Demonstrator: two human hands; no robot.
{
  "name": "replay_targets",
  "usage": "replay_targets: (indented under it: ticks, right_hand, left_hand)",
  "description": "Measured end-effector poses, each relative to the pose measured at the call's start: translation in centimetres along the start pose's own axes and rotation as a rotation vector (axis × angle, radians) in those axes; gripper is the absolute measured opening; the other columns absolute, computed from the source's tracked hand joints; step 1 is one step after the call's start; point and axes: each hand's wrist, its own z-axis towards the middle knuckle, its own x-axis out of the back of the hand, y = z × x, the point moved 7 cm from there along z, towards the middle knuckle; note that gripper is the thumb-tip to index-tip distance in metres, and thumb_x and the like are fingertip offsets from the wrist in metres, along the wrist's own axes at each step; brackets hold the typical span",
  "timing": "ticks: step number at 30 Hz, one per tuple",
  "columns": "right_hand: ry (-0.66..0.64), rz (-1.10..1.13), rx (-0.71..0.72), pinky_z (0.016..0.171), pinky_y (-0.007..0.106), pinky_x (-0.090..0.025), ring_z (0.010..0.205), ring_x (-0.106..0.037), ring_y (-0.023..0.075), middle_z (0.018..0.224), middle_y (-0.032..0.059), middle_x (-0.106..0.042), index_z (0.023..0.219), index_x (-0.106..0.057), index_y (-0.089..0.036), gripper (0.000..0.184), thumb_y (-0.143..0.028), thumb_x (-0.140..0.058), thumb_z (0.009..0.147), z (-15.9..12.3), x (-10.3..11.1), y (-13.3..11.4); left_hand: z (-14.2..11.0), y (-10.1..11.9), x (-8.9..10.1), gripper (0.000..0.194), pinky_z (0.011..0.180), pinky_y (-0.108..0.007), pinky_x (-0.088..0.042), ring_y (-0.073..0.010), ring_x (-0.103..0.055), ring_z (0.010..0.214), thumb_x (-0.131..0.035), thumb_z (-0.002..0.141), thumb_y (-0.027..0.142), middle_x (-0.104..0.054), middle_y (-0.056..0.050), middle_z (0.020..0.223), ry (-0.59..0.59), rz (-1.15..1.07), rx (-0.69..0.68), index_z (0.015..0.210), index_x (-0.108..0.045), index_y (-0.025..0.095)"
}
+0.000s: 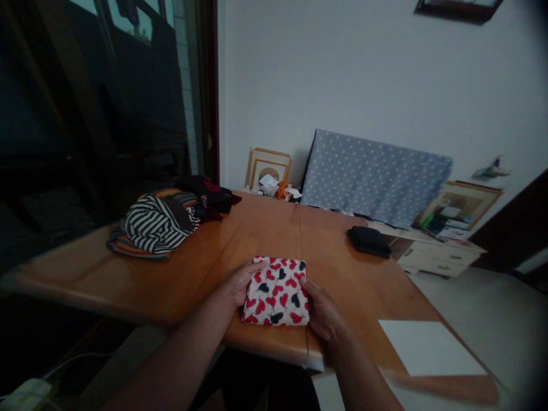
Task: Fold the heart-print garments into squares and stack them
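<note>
A folded white cloth with red and black hearts lies on the wooden table, near its front edge. My left hand grips the cloth's left side, with the fingers resting over its top corner. My right hand holds the opposite edge, with the thumb on the cloth. A pile of striped clothing lies farther to the left, and a folded black garment lies to the right.
Dark clothing lies behind the striped pile. A white sheet lies at the table's front right. A polka-dot board, picture frames, and a white drawer unit stand behind the table. A dark glass door stands left.
</note>
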Motion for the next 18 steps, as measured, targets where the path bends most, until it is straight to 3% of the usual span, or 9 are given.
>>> replay_targets:
  ticks: [3, 7, 18]
  right_hand:
    - [-0.050, -0.065, -0.007, 0.095, 0.047, -0.057, 0.101, -0.073, 0.0288, 0.116, 0.0160, -0.073, 0.119, -0.064, -0.014, 0.042, -0.036, -0.075, 0.085, -0.3, -0.8, 0.0]
    - [-0.006, -0.077, 0.008, 0.090, 0.045, -0.059, 0.097, -0.074, 0.0277, 0.113, 0.0133, -0.075, 0.120, -0.063, -0.018, 0.043, -0.033, -0.077, 0.083, -0.1, -0.4, 0.2]
    - [0.006, -0.022, 0.068, 0.096, 0.045, -0.056, 0.098, -0.073, 0.0270, 0.110, 0.0135, -0.076, 0.118, -0.063, -0.014, 0.044, -0.025, -0.077, 0.078, 0.7, 0.2, -0.1]
  left_hand:
    - [-0.2, -0.2, 0.0, 0.044, 0.092, -0.052, -0.056, -0.0352, -0.074, 0.097, -0.069, 0.084, 0.033, -0.077, -0.018, 0.102, -0.016, -0.019, 0.035, 0.121, -0.062, 0.011]
    - [-0.5, 0.0, 0.0, 0.047, 0.094, -0.053, -0.055, -0.0353, -0.074, 0.097, -0.068, 0.084, 0.038, -0.077, -0.019, 0.104, -0.014, -0.043, 0.046, 0.122, -0.062, 0.010]
    - [0.0, -0.3, -0.6, 0.046, 0.097, -0.051, -0.054, -0.0344, -0.073, 0.103, -0.063, 0.089, 0.036, -0.077, -0.018, 0.106, -0.031, -0.063, 0.118, 0.127, -0.060, 0.010]
